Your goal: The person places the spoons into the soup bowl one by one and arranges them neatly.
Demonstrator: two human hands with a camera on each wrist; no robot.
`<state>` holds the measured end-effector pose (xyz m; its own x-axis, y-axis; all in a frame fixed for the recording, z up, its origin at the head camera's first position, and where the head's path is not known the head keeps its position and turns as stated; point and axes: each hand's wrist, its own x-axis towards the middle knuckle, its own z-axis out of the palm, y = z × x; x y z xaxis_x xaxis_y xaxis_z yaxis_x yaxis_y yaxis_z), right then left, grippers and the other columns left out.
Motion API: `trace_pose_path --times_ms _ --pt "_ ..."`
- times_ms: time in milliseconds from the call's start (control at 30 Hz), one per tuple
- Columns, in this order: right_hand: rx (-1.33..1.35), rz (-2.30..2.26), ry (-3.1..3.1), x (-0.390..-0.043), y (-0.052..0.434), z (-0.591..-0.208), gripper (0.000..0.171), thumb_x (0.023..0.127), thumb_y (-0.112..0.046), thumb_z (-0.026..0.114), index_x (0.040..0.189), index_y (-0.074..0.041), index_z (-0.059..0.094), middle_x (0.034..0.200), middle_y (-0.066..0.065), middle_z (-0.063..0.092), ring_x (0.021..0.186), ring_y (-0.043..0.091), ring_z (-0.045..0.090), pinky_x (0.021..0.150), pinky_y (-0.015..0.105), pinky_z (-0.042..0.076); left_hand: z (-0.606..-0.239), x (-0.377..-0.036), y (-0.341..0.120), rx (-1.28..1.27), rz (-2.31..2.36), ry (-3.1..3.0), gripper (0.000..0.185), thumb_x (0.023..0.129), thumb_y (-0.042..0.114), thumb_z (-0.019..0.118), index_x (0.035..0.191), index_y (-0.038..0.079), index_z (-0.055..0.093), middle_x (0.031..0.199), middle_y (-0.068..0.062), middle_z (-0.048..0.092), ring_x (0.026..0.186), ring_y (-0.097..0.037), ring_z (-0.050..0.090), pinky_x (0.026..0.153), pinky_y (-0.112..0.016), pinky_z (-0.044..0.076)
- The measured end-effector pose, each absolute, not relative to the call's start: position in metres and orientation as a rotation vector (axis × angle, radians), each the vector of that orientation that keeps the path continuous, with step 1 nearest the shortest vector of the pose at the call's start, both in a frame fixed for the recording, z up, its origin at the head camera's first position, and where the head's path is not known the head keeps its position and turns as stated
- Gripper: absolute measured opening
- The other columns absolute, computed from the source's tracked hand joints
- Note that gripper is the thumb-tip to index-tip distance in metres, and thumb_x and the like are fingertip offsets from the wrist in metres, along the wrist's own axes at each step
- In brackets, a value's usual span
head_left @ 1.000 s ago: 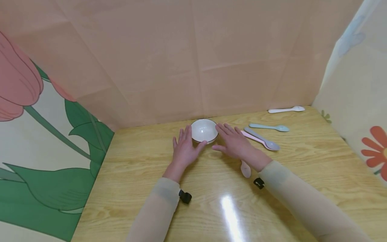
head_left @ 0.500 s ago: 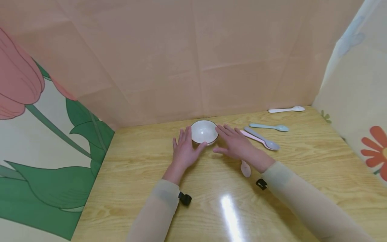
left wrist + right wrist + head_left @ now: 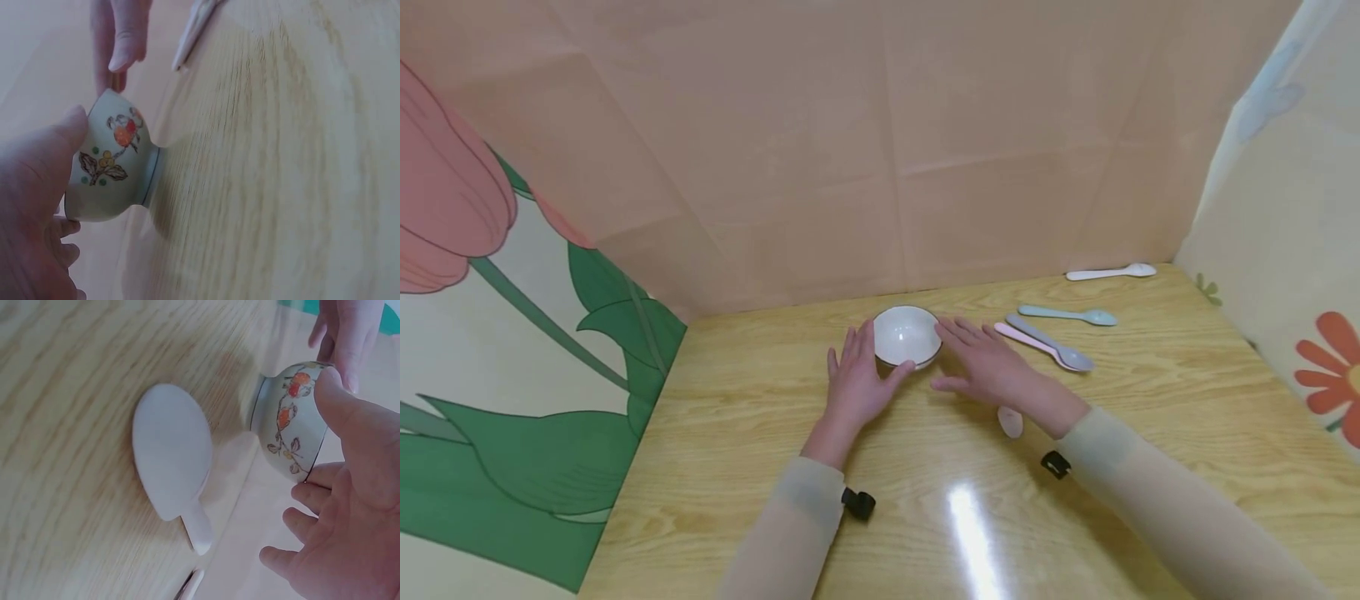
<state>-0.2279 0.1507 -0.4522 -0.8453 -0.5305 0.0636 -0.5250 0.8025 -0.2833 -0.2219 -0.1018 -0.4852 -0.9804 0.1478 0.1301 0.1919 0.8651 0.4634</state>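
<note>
A small white bowl [image 3: 907, 335] with a dark rim stands upright near the back of the table. The wrist views show orange fruit and leaves painted on its outside. My left hand [image 3: 859, 385] holds the bowl's left side, thumb across the front rim and fingers along the wall. On the other side, my right hand [image 3: 988, 367] has its straight fingertips right at the rim, with the thumb spread away toward the front. Below the right hand lies a pale pink spoon [image 3: 172, 447]; in the head view the hand hides its handle.
Right of the right hand, a grey-purple spoon [image 3: 1073, 359] lies across a pink spoon [image 3: 1015, 334]. Farther back are a light blue spoon [image 3: 1097, 317] and a white spoon [image 3: 1138, 270]. A pink backdrop [image 3: 775, 167] rises behind the wooden table [image 3: 737, 433].
The bowl has slid a little toward me, away from the backdrop. Both hands have shifted slightly back with it. The spoons stay where they were.
</note>
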Motion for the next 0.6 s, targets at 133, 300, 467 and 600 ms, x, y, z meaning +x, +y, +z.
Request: trace_pose_path --times_ms 133,300,467,600 --pt "-0.898 -0.475 2.965 -0.223 0.151 -0.453 0.097 0.102 -0.050 0.078 0.171 0.002 0.033 0.176 0.021 0.032 0.163 0.046 0.028 0.126 0.073 0.023 -0.486 -0.218 -0.102 -0.255 -0.748 -2.937 0.113 0.100 0.079 0.060 0.178 0.010 0.015 0.181 -0.014 0.028 0.168 -0.036 0.018 0.130 -0.070 0.010" --pt "-0.930 -0.492 2.968 -0.216 0.152 -0.454 0.098 0.101 -0.050 0.080 0.170 0.003 0.035 0.176 0.022 0.033 0.162 0.047 0.030 0.126 0.073 0.025 -0.486 -0.214 -0.103 -0.242 -0.754 -2.923 0.116 0.098 0.079 0.063 0.176 0.006 0.020 0.179 -0.017 0.030 0.167 -0.037 0.021 0.130 -0.070 0.011" --pt "-0.954 -0.523 2.962 -0.212 0.152 -0.454 0.099 0.099 -0.047 0.083 0.169 0.004 0.036 0.175 0.024 0.034 0.161 0.048 0.032 0.125 0.072 0.027 -0.486 -0.212 -0.104 -0.248 -0.778 -2.911 0.117 0.097 0.079 0.065 0.175 0.004 0.021 0.178 -0.019 0.030 0.167 -0.038 0.022 0.130 -0.070 0.012" --pt "-0.985 -0.563 2.973 -0.210 0.154 -0.457 0.098 0.099 -0.047 0.083 0.168 0.004 0.037 0.173 0.024 0.037 0.159 0.050 0.034 0.123 0.075 0.028 -0.488 -0.213 -0.104 -0.251 -0.807 -2.901 0.117 0.097 0.079 0.066 0.176 0.005 0.021 0.179 -0.019 0.029 0.167 -0.038 0.021 0.130 -0.070 0.013"
